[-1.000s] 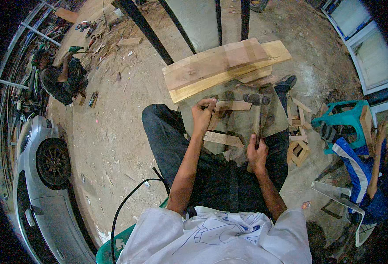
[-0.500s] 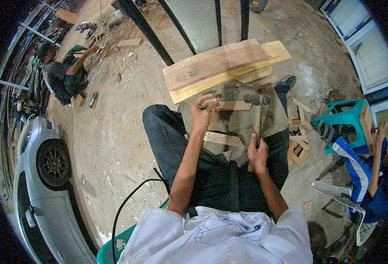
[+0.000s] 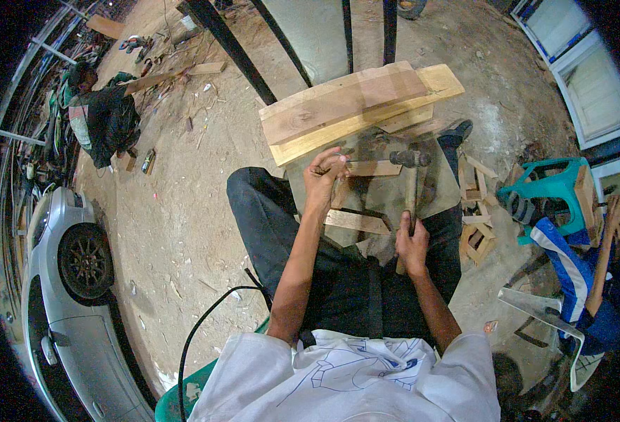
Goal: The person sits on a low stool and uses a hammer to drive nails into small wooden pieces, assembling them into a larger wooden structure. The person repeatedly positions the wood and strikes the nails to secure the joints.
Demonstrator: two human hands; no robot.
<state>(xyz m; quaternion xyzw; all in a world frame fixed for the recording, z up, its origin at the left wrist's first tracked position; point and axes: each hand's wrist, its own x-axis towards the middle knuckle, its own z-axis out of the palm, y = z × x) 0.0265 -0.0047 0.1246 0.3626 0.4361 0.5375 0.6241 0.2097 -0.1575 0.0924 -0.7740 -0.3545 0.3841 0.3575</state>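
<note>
While the right hand [image 3: 413,247] is wrapped around the lower handle of a double-faced hammer [image 3: 411,197], its head [image 3: 410,159] stands directly to the right of the left hand [image 3: 320,181], apart from the fingertips and almost level with them. The handle's long axis runs from the work board's [image 3: 438,191] near edge toward its far edge, leaning slightly right, so the right hand has the grip and the left is nearer the head. The left thumb and fingers are drawn close together; whether they pinch something slim, I cannot tell. Between fingertips and hammer head lies a short wooden strip [image 3: 374,169], its length set crosswise; a second strip [image 3: 358,221] slants closer to the near edge. Along the far edge, a brown plank [image 3: 345,104] overlaps a yellowish plank [image 3: 373,126].
</note>
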